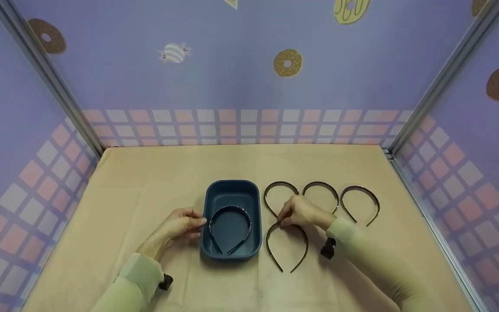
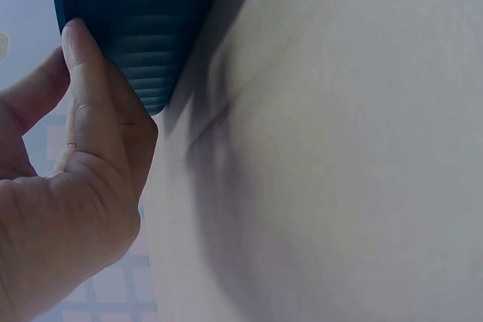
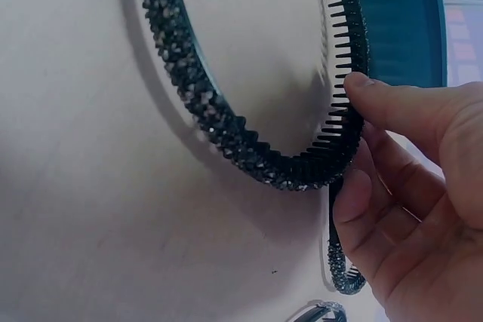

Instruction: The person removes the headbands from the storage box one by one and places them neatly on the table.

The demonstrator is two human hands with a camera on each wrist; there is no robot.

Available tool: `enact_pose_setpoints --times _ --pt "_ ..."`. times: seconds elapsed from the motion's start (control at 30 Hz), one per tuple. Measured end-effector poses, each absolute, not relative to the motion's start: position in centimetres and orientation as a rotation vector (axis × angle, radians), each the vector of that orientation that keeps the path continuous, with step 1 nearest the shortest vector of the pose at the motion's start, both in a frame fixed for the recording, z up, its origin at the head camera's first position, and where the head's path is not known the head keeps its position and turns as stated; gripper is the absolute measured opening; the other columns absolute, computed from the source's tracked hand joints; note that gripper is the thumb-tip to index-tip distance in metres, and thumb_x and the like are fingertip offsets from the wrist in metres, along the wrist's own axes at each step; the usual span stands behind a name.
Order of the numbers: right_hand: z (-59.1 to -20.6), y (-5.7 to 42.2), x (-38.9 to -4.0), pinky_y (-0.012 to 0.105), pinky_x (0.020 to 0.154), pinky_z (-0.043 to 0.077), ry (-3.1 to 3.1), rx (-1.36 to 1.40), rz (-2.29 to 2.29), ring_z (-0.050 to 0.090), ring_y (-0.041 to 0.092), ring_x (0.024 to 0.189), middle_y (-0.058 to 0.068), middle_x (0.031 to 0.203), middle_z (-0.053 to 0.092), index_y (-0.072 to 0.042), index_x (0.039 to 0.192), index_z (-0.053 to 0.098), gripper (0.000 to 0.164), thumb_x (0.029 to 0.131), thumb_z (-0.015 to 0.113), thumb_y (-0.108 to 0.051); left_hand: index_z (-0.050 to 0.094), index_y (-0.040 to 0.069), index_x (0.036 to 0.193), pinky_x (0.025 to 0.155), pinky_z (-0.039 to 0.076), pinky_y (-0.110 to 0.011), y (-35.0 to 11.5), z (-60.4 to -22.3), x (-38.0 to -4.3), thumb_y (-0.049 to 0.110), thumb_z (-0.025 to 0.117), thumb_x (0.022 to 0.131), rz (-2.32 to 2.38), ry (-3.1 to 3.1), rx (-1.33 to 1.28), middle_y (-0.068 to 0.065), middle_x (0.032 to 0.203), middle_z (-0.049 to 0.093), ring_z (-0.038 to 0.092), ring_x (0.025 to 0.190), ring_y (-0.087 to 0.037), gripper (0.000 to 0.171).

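A dark blue rectangular bin (image 1: 233, 186) stands mid-table with one dark headband (image 1: 249, 216) lying inside. At the bin's left rim my left hand (image 1: 182, 225) touches the outside with its fingertips; the left wrist view shows the fingers against the bin's wall (image 2: 143, 5). To the right of the bin my right hand (image 1: 299, 212) pinches the top of a toothed headband (image 1: 306, 242) between thumb and fingers. Its sparkly stones (image 3: 162, 28) and comb teeth show in the right wrist view.
Behind the right hand lie several more headbands in a row: a left one (image 1: 280, 183), a middle one (image 1: 321, 183) and a right one (image 1: 361, 189). A cream cloth (image 1: 145, 173) covers the table. Purple patterned walls (image 1: 232, 86) enclose it at the back and sides.
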State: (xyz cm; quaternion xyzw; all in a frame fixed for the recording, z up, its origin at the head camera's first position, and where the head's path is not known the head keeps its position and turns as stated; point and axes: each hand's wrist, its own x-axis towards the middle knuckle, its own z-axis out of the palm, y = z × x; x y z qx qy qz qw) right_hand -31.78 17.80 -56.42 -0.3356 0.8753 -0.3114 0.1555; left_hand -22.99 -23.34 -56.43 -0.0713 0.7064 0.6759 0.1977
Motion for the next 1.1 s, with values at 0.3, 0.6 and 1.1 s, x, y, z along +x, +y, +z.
enact_pose_setpoints --times 0.3,0.6,1.1 --pt "-56.6 17.8 -31.8 0.017 0.078 0.061 2.498 -1.005 -0.878 0.077 0.005 0.085 0.009 0.097 0.088 -0.007 0.095 0.090 0.008 0.088 0.093 -0.006 0.071 0.012 0.097 0.071 0.065 -0.023 -23.2 -56.2 -22.9 0.005 0.079 0.101 1.907 1.953 -0.214 0.007 0.090 0.071 0.067 0.086 -0.008 0.011" --pt "-56.1 17.3 -31.8 0.014 0.078 0.054 2.532 -1.056 -0.877 0.067 -0.005 0.079 0.008 0.092 0.088 -0.008 0.094 0.090 0.003 0.093 0.087 -0.009 0.070 0.012 0.097 0.070 0.065 -0.023 -23.2 -56.2 -22.9 0.005 0.078 0.102 1.911 1.961 -0.200 0.006 0.090 0.071 0.068 0.085 -0.009 0.012" --pt "-53.3 15.8 -31.7 0.019 0.072 0.055 2.588 -1.003 -1.042 0.069 0.007 0.077 0.014 0.094 0.084 0.000 0.106 0.084 0.012 0.100 0.077 -0.009 0.071 0.011 0.099 0.073 0.066 -0.024 -23.1 -56.2 -22.9 0.005 0.078 0.102 1.873 1.999 -0.204 0.006 0.090 0.072 0.069 0.084 -0.009 0.009"
